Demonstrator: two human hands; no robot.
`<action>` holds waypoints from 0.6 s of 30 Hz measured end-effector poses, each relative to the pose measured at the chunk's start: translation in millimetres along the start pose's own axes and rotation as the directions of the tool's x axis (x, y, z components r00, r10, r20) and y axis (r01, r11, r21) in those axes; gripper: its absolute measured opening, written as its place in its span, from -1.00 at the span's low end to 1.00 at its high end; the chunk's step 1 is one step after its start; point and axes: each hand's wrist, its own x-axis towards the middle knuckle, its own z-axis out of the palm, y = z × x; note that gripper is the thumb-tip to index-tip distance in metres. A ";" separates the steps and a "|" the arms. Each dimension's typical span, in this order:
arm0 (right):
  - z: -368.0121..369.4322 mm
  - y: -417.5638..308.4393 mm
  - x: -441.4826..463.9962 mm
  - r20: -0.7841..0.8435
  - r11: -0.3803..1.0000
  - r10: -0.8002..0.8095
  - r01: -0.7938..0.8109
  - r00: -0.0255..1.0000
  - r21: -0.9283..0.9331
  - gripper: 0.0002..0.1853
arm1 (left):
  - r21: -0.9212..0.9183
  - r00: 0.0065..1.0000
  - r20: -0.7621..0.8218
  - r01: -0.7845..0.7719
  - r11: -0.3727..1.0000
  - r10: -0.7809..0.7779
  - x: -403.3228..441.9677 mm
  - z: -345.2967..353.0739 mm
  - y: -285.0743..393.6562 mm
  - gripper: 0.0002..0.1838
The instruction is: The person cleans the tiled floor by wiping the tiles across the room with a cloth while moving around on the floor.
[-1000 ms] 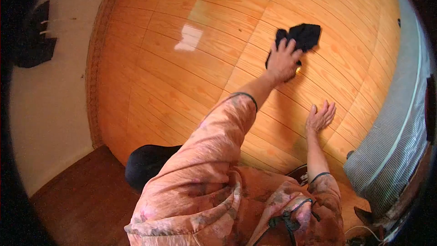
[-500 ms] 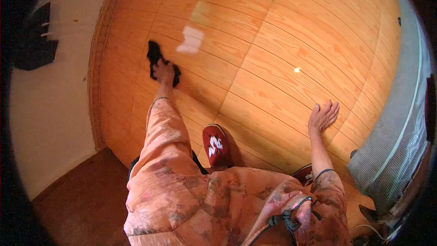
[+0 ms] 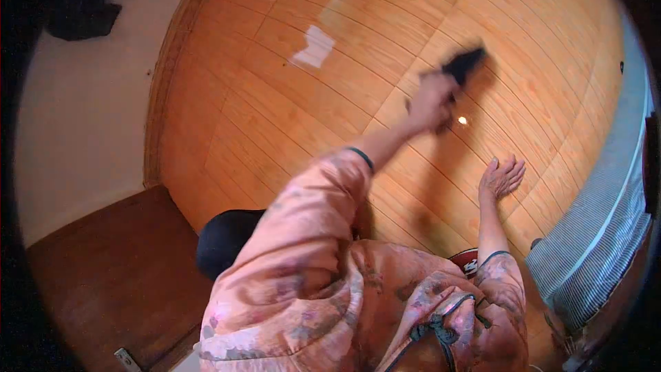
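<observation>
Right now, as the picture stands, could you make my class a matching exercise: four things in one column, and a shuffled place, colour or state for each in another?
1. Left hand
2. Right hand
3. Slipper
4. Striped fabric

A. Dark red and white
B. Open and empty
C. Grey-blue, far right
D. Holding the black cloth

Pairs: 1-D, 2-B, 3-A, 4-C

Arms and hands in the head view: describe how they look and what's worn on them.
Both sleeves, left and right, are loose, pinkish fabric with a blotchy, flower-like pattern in darker tones, each ending in a narrow dark trim that leaves the forearm bare. The right hand shows no glove; the left hand looks bare too, though motion blur hides finer detail.
</observation>
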 end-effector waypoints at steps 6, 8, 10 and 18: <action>5.5 0.1 -0.4 0.028 0.999 0.018 -0.017 0.999 -0.043 -0.34 | 0.113 0.759 0.575 -0.445 0.889 0.307 -158.2 61.6 109.7 -0.63; 6.3 3.3 -1.5 0.020 0.998 -0.019 0.020 1.000 -0.055 -0.34 | 0.157 0.761 0.621 -0.353 0.923 0.186 -144.1 53.2 94.6 -0.64; 4.6 0.6 -1.0 0.002 1.000 0.004 -0.004 1.000 -0.010 -0.35 | 0.234 0.815 0.578 -0.209 0.950 0.037 -102.2 30.5 60.3 -0.65; 7.2 -0.8 -1.1 -0.004 1.000 -0.005 0.005 1.000 0.011 -0.36 | 0.635 0.878 -0.129 0.431 0.641 -0.461 -83.7 -142.3 -155.7 -0.59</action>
